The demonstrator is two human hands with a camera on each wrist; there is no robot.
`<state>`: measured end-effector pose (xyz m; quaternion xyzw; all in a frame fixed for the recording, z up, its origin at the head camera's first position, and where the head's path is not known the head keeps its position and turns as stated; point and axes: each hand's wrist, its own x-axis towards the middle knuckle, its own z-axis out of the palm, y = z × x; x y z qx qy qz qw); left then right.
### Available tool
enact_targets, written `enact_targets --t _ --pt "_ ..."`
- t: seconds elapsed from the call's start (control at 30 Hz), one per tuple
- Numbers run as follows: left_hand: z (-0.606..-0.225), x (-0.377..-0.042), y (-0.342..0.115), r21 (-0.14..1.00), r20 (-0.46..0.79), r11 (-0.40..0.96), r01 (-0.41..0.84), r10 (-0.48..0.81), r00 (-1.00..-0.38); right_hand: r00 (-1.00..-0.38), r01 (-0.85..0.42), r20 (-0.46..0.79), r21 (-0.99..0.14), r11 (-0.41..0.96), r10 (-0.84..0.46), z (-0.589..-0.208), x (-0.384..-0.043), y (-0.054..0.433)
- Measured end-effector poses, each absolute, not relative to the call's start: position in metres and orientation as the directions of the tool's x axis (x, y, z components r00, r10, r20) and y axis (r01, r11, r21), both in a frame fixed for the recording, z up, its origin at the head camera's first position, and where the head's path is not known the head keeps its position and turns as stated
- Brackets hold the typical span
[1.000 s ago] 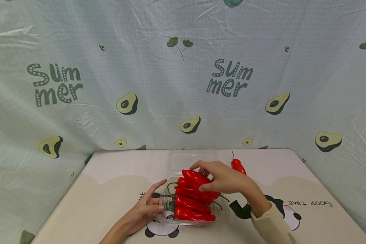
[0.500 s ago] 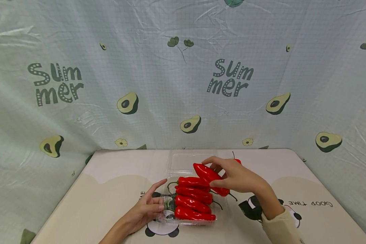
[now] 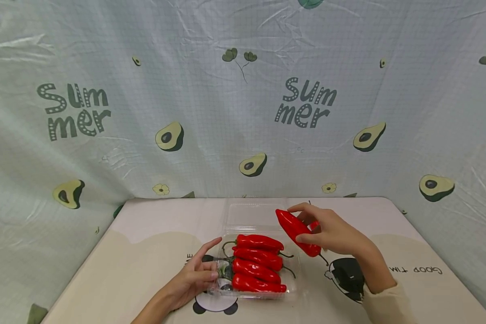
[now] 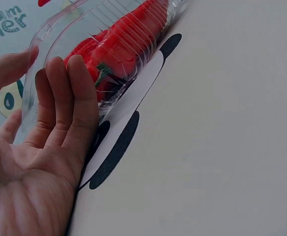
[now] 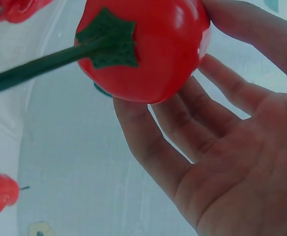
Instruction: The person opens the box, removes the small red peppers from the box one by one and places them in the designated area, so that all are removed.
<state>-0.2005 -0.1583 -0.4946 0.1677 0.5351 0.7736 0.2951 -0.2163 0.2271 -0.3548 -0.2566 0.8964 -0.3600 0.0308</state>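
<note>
My right hand (image 3: 336, 234) pinches a red chili pepper (image 3: 295, 227) between thumb and fingers, raised to the right of a clear plastic box (image 3: 251, 295). In the right wrist view the held pepper's round end, green cap and stem (image 5: 104, 39) face the camera. Inside the box several red peppers (image 3: 256, 270) lie side by side in a stack of rows. My left hand (image 3: 190, 279) rests at the box's left side; its fingers (image 4: 81, 93) lie against the outer wall in the left wrist view.
The box's clear lid (image 3: 255, 216) lies folded back behind it. Another red pepper (image 5: 0, 193) lies on the table, mostly hidden behind my right hand in the head view. A printed sheet (image 3: 251, 112) hangs along the table's back edge.
My right hand has lifted the pepper off the back of the row in the box and carried it right, past the box's side. The left hand and the box have stayed put.
</note>
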Motion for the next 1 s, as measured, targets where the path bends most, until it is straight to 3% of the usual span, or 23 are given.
enact_targets --t 1.0 --pt "-0.494 -0.2 -0.159 0.929 -0.03 -0.262 -0.262 0.652 -0.757 -0.932 -0.343 0.177 -0.709 0.616 -0.315 -0.363 -0.234 0.279"
